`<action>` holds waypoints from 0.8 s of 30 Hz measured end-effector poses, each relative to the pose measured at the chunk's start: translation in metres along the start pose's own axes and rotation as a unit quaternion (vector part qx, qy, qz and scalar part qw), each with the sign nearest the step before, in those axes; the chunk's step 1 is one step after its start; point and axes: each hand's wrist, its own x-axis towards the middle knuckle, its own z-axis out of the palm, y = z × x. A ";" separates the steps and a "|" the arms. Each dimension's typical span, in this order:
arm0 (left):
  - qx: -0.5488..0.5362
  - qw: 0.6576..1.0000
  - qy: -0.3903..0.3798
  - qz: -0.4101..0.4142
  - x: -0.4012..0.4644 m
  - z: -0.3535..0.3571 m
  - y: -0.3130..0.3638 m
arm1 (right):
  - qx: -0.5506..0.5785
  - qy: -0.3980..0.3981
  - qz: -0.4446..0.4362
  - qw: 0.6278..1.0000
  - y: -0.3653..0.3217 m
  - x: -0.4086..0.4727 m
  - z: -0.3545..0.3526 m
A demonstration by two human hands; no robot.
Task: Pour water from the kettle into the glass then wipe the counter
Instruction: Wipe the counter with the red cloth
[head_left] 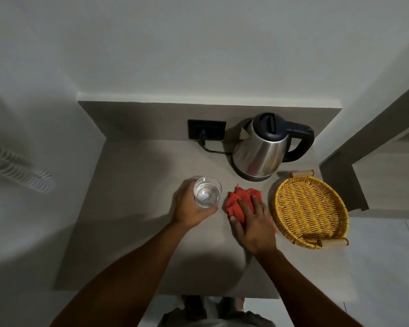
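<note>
left hand (189, 206) grip wrapped on glass (207, 192), water in it, likely steadying/lifting clear | right hand (254, 224) fingers pressed flat on red cloth (240, 200), worktop (139, 220) centre, wipe stage | kettle (261, 148) on base, far right | wicker basket (309, 208) right | no readable writing

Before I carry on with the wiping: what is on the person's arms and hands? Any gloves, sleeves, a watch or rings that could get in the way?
Nothing that shows. The left hand and the right hand are bare, with no gloves, and I can see no rings. Both forearms are uncovered from the wrists down to the bottom of the picture: no sleeves, watch, bands or cables in view.
</note>
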 end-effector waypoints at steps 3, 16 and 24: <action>-0.040 0.999 0.015 -0.022 0.003 0.001 0.004 | 0.001 -0.024 -0.043 0.999 0.005 -0.014 0.008; 0.017 0.994 0.101 -0.035 -0.004 -0.094 0.013 | 0.005 -0.054 -0.196 0.979 -0.125 0.071 0.058; 0.008 0.993 0.104 -0.059 -0.013 -0.092 0.013 | -0.023 -0.004 -0.090 0.996 0.002 0.039 0.003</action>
